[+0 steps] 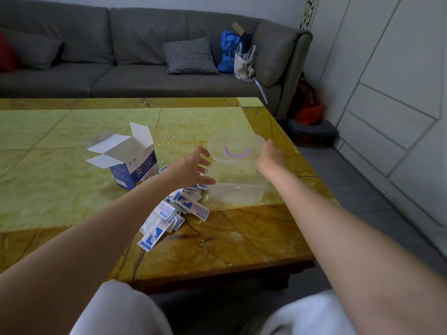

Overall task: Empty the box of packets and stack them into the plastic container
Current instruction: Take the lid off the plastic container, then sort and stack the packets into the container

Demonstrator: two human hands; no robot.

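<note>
A clear plastic container point(238, 187) with a clear lid and purple handle point(237, 153) stands near the table's right side. My left hand point(193, 168) is at its left wall, fingers spread. My right hand point(269, 157) rests against its right rim, at the lid. Whether either hand grips the container is unclear. A blue and white box point(131, 165) stands open, flaps up, left of my left arm. Several blue and white packets point(169, 213) lie in a loose pile on the table in front of the container, partly under my left forearm.
The table point(60, 184) has a yellow-green marbled top with a brown border; its right edge is just past the container. A grey sofa point(121, 68) with a checked cushion and bags stands behind. My knees show at the bottom.
</note>
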